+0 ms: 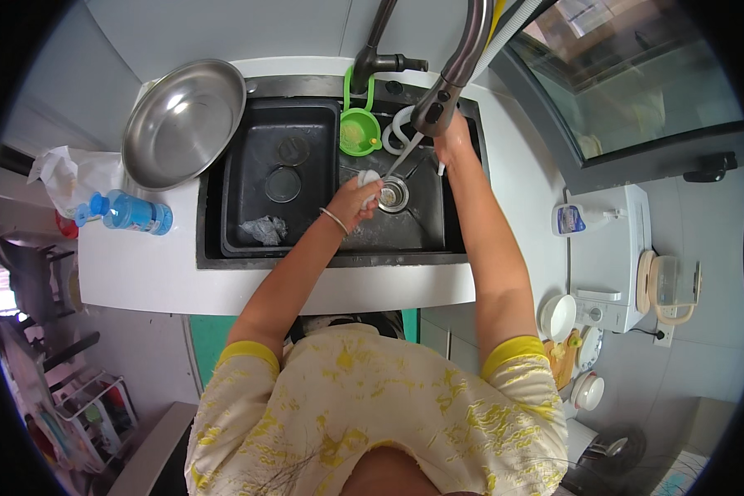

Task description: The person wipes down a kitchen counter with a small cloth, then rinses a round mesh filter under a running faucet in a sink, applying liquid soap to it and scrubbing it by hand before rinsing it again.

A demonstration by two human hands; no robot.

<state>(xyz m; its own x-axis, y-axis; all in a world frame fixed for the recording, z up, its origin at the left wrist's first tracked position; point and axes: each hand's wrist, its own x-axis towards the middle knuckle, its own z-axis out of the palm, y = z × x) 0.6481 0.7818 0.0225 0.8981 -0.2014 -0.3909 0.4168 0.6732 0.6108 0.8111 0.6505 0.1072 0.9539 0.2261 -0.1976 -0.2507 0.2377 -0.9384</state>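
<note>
My left hand (pixel 350 203), with a bangle at its wrist, grips a small rounded white object (pixel 367 180) above the drain (pixel 392 194) of the black sink (pixel 273 263). Whether the object is a sponge or something else is not plain. A thin stream of water (pixel 404 156) runs down to it from the pull-down faucet head (pixel 435 111). At the sink's right side is my right hand (pixel 452 139), partly hidden behind that faucet head. A short white tip (pixel 441 168) shows below this hand; I cannot tell whether it is held.
A green strainer (pixel 363 133) hangs at the sink's back, beside a curled white hose (pixel 397 133). A steel pan (pixel 183 124) leans on the left rim, near a blue bottle (pixel 133 212). A grey rag (pixel 265 230) lies in the left basin (pixel 254 155). An open window (pixel 632 93) juts in at right.
</note>
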